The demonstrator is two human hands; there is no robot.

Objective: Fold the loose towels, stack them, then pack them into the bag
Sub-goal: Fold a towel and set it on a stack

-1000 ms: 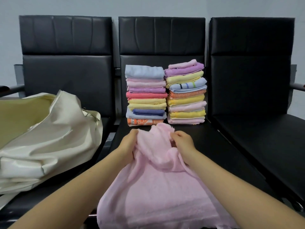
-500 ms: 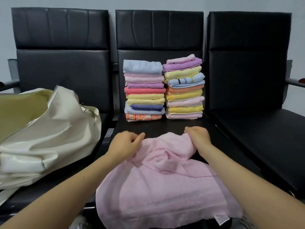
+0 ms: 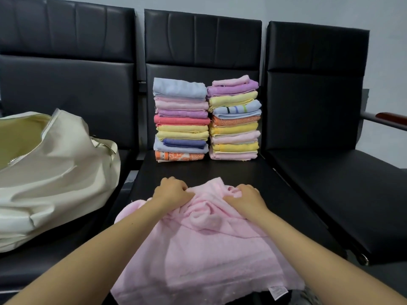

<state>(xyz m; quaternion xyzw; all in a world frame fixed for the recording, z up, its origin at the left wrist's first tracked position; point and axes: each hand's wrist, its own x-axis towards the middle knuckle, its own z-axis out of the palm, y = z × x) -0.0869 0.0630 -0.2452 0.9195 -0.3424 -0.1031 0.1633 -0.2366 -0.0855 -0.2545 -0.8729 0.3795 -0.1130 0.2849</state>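
Hands — left hand [image 3: 171,191], right hand [image 3: 246,198] — each grip clamped on pink towel [image 3: 204,243], bunched between them.

Your bench [image 3: 220,170]: three black padded seats in a row, backrests upright. Centre seat carries two stacks of folded towels at the rear, touching side by side: left stack [image 3: 181,119], light-blue on top, orange patterned at btm; right stack [image 3: 234,118], pink on top and btm. Loose pink towel [image 3: 204,249] lies bunched on the front of the same seat, overhanging the edge toward you. Left seat holds a cream bag [image 3: 55,172], mouth open, slumped. Right seat [image 3: 343,188]: black padding only.
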